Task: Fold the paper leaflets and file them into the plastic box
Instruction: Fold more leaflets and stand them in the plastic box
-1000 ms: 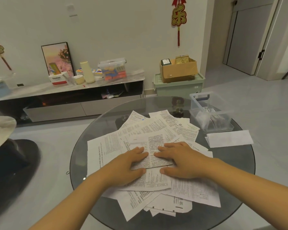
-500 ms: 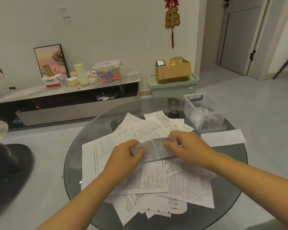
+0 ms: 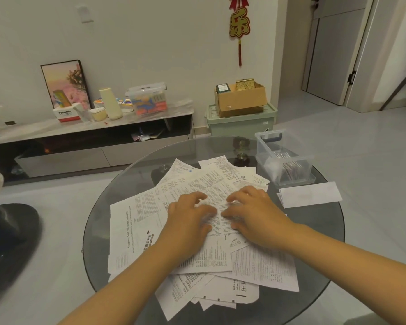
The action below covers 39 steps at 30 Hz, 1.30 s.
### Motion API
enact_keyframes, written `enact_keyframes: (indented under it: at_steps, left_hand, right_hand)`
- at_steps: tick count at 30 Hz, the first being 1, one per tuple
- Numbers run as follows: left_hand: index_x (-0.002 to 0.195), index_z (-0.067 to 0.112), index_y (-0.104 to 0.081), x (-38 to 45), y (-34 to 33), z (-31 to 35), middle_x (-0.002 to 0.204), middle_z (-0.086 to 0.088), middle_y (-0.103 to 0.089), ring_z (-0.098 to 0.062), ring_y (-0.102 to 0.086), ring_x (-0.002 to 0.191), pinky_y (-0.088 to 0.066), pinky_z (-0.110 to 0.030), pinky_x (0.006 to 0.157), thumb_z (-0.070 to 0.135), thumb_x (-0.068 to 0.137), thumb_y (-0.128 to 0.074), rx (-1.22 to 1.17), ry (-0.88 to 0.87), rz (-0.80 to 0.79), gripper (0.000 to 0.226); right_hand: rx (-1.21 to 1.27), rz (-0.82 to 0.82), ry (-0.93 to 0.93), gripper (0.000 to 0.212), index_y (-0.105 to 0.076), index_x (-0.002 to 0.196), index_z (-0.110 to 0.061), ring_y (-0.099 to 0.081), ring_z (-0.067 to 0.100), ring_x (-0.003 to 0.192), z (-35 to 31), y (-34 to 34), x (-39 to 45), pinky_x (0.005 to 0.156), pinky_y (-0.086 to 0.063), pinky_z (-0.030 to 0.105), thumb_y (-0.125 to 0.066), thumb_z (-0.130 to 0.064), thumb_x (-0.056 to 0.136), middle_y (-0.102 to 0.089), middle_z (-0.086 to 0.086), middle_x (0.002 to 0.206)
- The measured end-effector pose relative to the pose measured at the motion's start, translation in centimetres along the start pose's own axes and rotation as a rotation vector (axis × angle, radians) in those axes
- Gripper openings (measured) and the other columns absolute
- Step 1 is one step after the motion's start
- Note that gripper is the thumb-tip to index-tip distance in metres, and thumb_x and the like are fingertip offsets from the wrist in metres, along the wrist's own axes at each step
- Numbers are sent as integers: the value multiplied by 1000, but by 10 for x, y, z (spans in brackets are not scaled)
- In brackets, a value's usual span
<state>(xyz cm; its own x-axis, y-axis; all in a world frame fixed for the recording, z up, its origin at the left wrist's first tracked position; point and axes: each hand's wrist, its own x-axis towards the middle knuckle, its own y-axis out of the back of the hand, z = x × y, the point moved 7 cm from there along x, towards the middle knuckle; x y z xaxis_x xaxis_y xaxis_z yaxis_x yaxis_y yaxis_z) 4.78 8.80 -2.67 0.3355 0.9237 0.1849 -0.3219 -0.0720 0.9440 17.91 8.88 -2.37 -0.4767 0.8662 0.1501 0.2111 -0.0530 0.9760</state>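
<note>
A heap of printed paper leaflets (image 3: pixel 138 221) covers the middle of the round glass table (image 3: pixel 324 233). On top of the heap lies a small folded leaflet (image 3: pixel 220 219). My left hand (image 3: pixel 188 221) and my right hand (image 3: pixel 256 216) press down on it side by side, fingertips nearly meeting. The clear plastic box (image 3: pixel 260 148) stands at the table's far right and holds several folded leaflets (image 3: pixel 291 167). A folded white sheet (image 3: pixel 309 194) lies just in front of the box.
A low TV cabinet (image 3: pixel 92 146) with a framed picture, a tissue box and a lidded plastic tub runs along the far wall. A cardboard box (image 3: pixel 242 99) sits on a green storage bin. A dark chair (image 3: pixel 7 242) stands at the left.
Half a second ago both hands held the leaflet raised, folding it over. Now it lies flat on the heap under both hands. The camera has shifted slightly.
</note>
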Motion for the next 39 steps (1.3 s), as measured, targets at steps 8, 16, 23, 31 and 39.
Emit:
enact_keyframes:
  at_steps: [8, 16, 23, 31, 39]
  left_hand:
    - [128, 39, -55, -5, -11, -7, 136, 22, -46, 1, -34, 128, -17, -28, 108, 55, 87, -53, -26, -54, -189, 44]
    - [95, 33, -70, -1, -4, -16, 95, 27, -60, -3, -55, 100, -41, -38, 100, 42, 91, -55, -218, 59, -126, 18]
    - [74, 17, -62, 9, 2, -15, 75, 3, -62, -8, -53, 69, -37, -20, 57, 33, 92, -56, -193, 190, -32, 25]
    - [104, 22, -54, 18, -8, -27, 106, 6, -43, -13, -43, 106, -37, -24, 90, 33, 85, -67, -193, 322, -43, 26]
    - [88, 26, -54, 23, -9, -26, 104, 4, -48, -15, -42, 105, -40, -29, 90, 33, 78, -74, -233, 364, -69, 24]
  right_hand:
    - [-22, -140, 57, 46, -45, 137, -32, -34, 13, 128, 1, -9, -7, 105, -26, 30, -41, -50, 95, -42, -12, 144]
    - [56, 13, 11, 32, -67, 81, -13, -55, 17, 76, 8, 2, -7, 70, -45, 32, -44, -33, 94, -64, -2, 80]
    - [333, 17, -220, 22, -52, 73, -23, -44, 7, 64, 29, -4, 2, 56, -34, 25, -56, -34, 91, -46, -13, 66]
    - [318, 25, -334, 32, -54, 119, -29, -50, 16, 99, 36, -14, 8, 78, -39, 26, -60, -38, 89, -50, -10, 90]
    - [201, 24, -289, 36, -53, 129, -32, -34, 16, 119, 30, -16, 10, 101, -28, 29, -52, -37, 94, -46, -6, 126]
